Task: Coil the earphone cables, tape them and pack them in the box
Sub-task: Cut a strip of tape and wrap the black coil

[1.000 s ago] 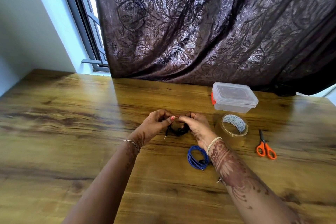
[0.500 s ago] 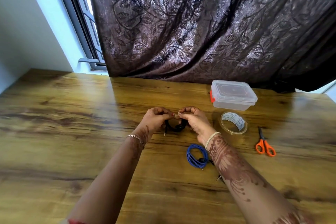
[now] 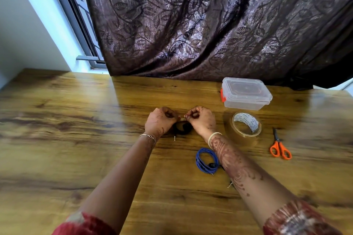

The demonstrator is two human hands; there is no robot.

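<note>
Black, and wound into a small tight ring, the black earphone coil (image 3: 182, 128) sits mid-table between the person's two hands, its plug (image 3: 174, 137) poking out at the lower left. The left hand (image 3: 159, 121) and the right hand (image 3: 202, 120) meet just above it, fingers curled in, thumb and fingertips of each pinching the top of the coil where a small pale scrap (image 3: 182, 118) shows between them. It looks like tape, though it is too small to be sure. Whether the coil rests on the wood or hangs from the pinch, I cannot tell.

Nearer the person, just beside the right forearm, a blue earphone coil (image 3: 204, 160) lies flat on the table (image 3: 76, 139), already wound. A loose metal jack (image 3: 230, 185) peeks from under that forearm; its cable is hidden.

To the right of the hands a roll of clear tape (image 3: 246, 126) lies flat, and just behind it stands the clear plastic box (image 3: 246, 94) with its lid on and an orange clasp on its left end. Further right, apart from the roll, orange-handled scissors (image 3: 279, 148) lie closed, handles toward the person.

A thin chain bracelet (image 3: 148, 136) circles the left wrist, a pale bangle (image 3: 214, 136) the right, and a henna pattern runs down the right forearm. Red sleeves show at the bottom edge. Behind the table hangs a dark leaf-patterned curtain (image 3: 210, 25), with a window frame (image 3: 76, 15) at its left.
</note>
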